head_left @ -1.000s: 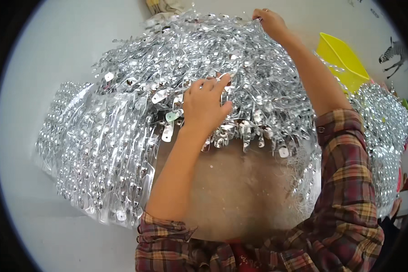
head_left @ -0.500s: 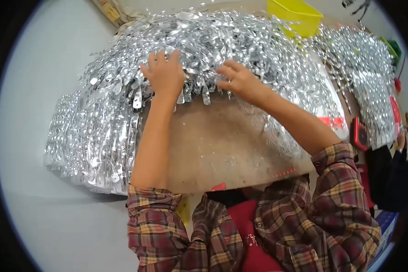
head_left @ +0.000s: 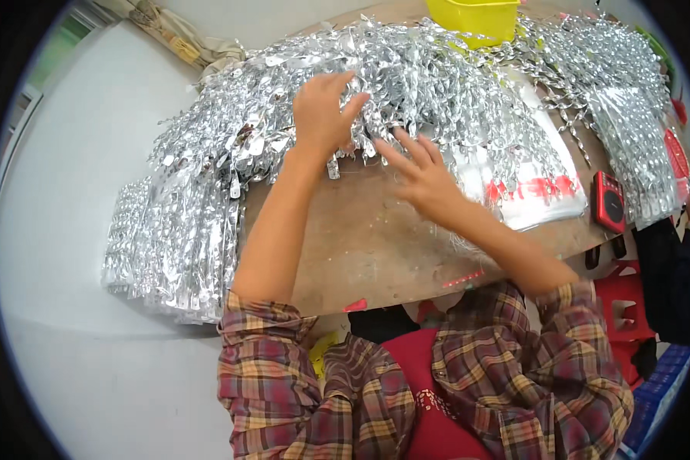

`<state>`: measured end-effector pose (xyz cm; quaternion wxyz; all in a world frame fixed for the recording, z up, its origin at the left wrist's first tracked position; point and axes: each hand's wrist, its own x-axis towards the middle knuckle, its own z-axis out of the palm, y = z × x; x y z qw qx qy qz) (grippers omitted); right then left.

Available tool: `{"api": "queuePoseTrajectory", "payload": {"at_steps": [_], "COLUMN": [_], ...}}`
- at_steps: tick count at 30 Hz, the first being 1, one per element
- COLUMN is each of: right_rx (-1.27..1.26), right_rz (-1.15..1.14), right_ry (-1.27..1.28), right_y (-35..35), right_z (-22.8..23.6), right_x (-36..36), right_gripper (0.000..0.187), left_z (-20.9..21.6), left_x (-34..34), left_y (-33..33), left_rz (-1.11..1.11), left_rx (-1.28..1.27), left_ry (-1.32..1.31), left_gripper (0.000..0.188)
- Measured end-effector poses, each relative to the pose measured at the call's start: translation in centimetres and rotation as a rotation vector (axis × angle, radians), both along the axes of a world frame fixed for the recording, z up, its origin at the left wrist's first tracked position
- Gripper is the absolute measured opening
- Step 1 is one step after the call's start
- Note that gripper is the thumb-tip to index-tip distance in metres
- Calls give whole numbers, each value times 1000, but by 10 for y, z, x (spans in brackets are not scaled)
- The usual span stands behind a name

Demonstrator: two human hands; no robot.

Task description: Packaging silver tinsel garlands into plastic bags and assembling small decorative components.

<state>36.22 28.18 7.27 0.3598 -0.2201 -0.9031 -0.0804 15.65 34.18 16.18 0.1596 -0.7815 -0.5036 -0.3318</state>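
A big heap of shiny silver twisted foil strands (head_left: 261, 84) covers the far part of a brown table (head_left: 345, 245). My left hand (head_left: 322, 113) reaches over the heap's near edge, thumb apart from the fingers, with nothing visible in it. Close to its right, my right hand (head_left: 425, 180) is over the bare board just short of the strands, fingers spread. Whether the fingertips touch the foil, I cannot tell. Fine clear threads (head_left: 464, 244) lie beneath my right forearm. Stacked foil strands (head_left: 180, 245) hang in a neat layer over the table's left side.
Clear plastic bags with red print (head_left: 540, 195) lie to the right, partly under foil. Beyond them are a red radio-like box (head_left: 609, 203) and more silver strands (head_left: 629, 123). A yellow bin (head_left: 479, 21) stands at the back. A red stool (head_left: 625, 303) is at the right.
My left hand has moved right across the heap and turned sideways. My right hand has come nearer to me, its fingers now more spread. The view has shifted, showing more at the right.
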Motion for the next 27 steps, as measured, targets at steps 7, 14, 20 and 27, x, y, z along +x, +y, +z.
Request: {"api": "queuePoseTrajectory", "payload": {"at_steps": [7, 14, 20, 27], "right_rx": [-452, -592, -677, -653], "right_rz": [111, 106, 121, 125], "right_ry": [295, 269, 347, 308], "right_y": [-78, -77, -75, -72], "right_z": [-71, -81, -81, -72], "right_x": [41, 45, 43, 42], "right_gripper": [23, 26, 23, 21], "left_z": [6, 0, 14, 49], "left_x": [4, 35, 17, -93], "left_y": [69, 90, 63, 1], "left_rz": [39, 292, 69, 245], "left_rx": [165, -66, 62, 275], "left_ry": [295, 552, 482, 349], "left_gripper": [41, 38, 12, 27]}}
